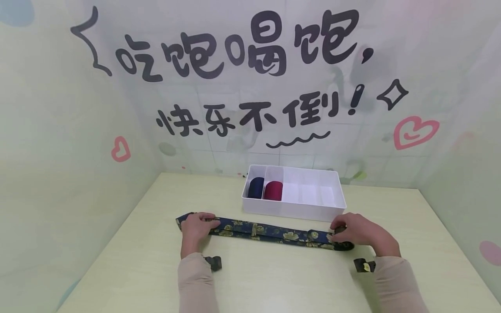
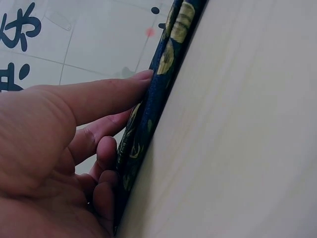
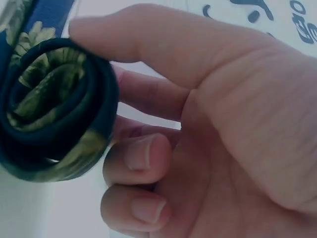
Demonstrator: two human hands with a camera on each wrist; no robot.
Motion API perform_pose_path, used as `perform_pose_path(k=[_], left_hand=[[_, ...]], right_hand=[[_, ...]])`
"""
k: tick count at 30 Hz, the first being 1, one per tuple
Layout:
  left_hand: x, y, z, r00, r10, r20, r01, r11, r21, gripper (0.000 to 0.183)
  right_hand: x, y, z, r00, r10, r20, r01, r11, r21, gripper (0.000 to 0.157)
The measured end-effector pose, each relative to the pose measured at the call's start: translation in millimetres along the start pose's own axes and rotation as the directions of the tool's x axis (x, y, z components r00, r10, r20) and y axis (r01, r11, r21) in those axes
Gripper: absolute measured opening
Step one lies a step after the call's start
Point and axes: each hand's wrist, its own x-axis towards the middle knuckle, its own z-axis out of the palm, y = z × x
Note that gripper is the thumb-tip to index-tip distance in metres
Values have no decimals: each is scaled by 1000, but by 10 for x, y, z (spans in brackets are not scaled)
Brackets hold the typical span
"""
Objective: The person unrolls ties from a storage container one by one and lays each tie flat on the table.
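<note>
A navy necktie point(image 1: 270, 234) with yellow-green flowers lies stretched across the table, its pointed end at the left. My left hand point(image 1: 197, 227) rests on it near that end. In the left wrist view the thumb point(image 2: 111, 94) touches the tie point(image 2: 161, 72), with the other fingers bent loosely beside it. At the other end the tie is wound into a coil point(image 3: 59, 109), which my right hand point(image 1: 358, 230) grips. Seen from the right wrist, the thumb lies over the top of the coil and the fingers are curled at its side.
Behind the tie stands a white divided box point(image 1: 293, 210). A dark blue roll point(image 1: 256, 188) and a red roll point(image 1: 273, 190) sit in its left compartments. Printed sheeting point(image 1: 235, 108) encloses the table point(image 1: 282, 282) at the back and sides.
</note>
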Motion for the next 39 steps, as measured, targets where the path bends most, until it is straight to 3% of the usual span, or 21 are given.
perform_pose_path(k=[6, 11, 18, 25, 34, 39], left_hand=[[-11, 10, -4, 1000, 7, 0, -7, 1000, 11, 30], [-22, 19, -6, 1000, 4, -2, -4, 1000, 11, 29], [-12, 12, 5, 1000, 1, -3, -1, 1000, 13, 30], [3, 20, 1, 1000, -2, -2, 2, 1000, 9, 31], [0, 11, 1, 1000, -1, 2, 1, 1000, -1, 31], [-2, 10, 9, 1000, 9, 0, -9, 1000, -14, 31]], right_hand=[[-106, 51, -134, 1000, -7, -18, 7, 1000, 7, 26], [-184, 146, -222, 999, 37, 0, -37, 999, 31, 33], [-255, 370, -306, 994, 83, 67, -86, 995, 43, 40], [-286, 565, -327, 994, 91, 64, -92, 995, 21, 44], [-291, 445, -336, 995, 78, 59, -82, 994, 70, 37], [-222, 345, -265, 993, 106, 45, -109, 993, 55, 44]])
